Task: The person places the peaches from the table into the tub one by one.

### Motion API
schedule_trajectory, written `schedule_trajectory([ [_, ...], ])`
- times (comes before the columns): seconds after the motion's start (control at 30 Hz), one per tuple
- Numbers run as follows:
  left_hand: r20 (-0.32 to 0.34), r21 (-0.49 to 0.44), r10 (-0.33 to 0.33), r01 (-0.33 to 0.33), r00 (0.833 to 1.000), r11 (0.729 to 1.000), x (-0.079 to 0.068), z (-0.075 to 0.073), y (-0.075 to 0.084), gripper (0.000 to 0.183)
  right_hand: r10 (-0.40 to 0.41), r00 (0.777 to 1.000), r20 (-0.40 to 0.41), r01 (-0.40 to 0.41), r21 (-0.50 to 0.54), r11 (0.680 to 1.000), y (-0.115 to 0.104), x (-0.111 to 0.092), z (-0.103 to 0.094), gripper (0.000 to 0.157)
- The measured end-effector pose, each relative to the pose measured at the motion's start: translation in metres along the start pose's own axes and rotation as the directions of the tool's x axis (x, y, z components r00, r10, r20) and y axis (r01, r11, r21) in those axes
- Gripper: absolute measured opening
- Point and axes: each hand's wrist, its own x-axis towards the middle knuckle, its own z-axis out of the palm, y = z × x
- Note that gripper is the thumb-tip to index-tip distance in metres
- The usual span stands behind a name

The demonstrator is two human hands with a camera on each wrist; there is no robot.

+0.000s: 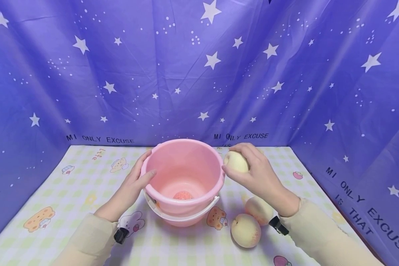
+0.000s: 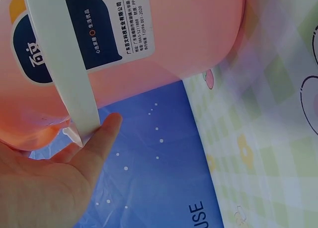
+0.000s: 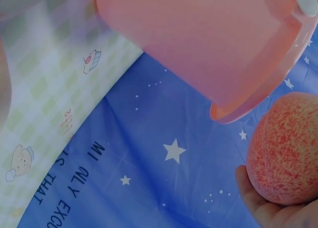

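On the desk (image 1: 76, 207), which has a green and white checked cover, stands a round pink plastic bucket (image 1: 186, 162), tipped a bit so its mouth faces the person. Its thin white plastic handle (image 2: 60, 54) hangs down low in front.

The left hand (image 1: 135, 184) holds the bucket by its side. The thumb goes over the rim and the fingers go round the outside, so that grip is closed on the bucket.

The right hand (image 1: 257, 168) has its grip curled round a pale yellow, round peach with red speckles (image 1: 236, 162). This peach is up in the air, just beside the right side of the rim, and not in the bucket.

Down on the bucket's floor is 1 red-speckled round fruit (image 1: 183, 195), which looks like a peach too. A pale yellow peach with a pink blush (image 1: 245, 231) and another pale peach behind it (image 1: 260, 210) lie on the desk, under the right arm.

If the job is to fill the bucket, it seems only begun: 1 fruit is in, 1 is in the hand, and 2 wait on the desk.
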Motion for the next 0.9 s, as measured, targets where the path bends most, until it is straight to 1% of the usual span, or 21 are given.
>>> schedule_trajectory([
  [0.23,0.003,0.008,-0.001,0.001,1.000,1.000,0.000,0.000,0.001,0.061,-0.017,1.000,-0.020,0.017,0.025,1.000,-0.004,0.003,0.003,0.039],
  [0.5,0.006,0.001,-0.009,0.009,1.000,1.000,0.000,-0.001,0.002,0.061,-0.029,0.999,-0.018,0.030,0.039,0.999,-0.008,0.007,0.005,0.038],
  [0.73,0.010,0.004,-0.015,0.015,1.000,1.000,0.000,0.000,0.003,0.061,0.002,1.000,-0.009,-0.001,0.072,0.997,-0.011,0.010,0.008,0.038],
  [0.9,0.012,-0.006,-0.004,0.004,1.000,1.000,0.000,0.000,0.001,0.063,0.025,1.000,0.008,-0.026,0.072,0.997,-0.013,0.012,0.011,0.040],
])
